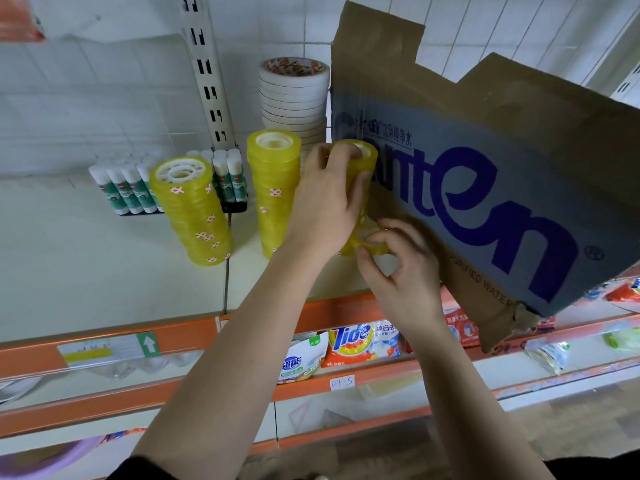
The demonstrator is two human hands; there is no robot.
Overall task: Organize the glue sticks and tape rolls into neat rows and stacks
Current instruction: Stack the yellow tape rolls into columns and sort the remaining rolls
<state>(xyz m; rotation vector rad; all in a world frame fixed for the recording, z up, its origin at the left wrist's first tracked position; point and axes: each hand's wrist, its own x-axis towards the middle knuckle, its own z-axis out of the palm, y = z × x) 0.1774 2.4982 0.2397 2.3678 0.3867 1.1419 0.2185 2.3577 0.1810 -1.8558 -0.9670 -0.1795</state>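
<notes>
Gripping the third yellow tape stack [360, 188], my left hand [325, 206] has its fingers wrapped around the upper rolls, pressing the glossy, translucent column against the cardboard box [485, 168] just beside it. My right hand [398, 268] works at the base of that same stack, fingers pinched narrow on a single clear-yellow roll [374, 242] that sits tilted out of line with the ones above. Left of the box, on the smooth white shelf [86, 265], a second yellow stack [273, 188] rises straight, its pale plastic core showing at the top, and further left a wider yellow stack [192, 209] leans slightly, with a spoked white hub and small red-and-white stickers on its side. Behind the yellow columns, close against the box's left edge, a tall stack of flat white tape rolls [294, 95] stands with a printed core on top. Farthest from the box, the glue sticks [128, 187] stand upright in tight rows, white cylindrical caps over green-and-white labels, some partly hidden behind the wide stack. The box itself is rough brown corrugated board, printed blue-grey with large dark letters.
</notes>
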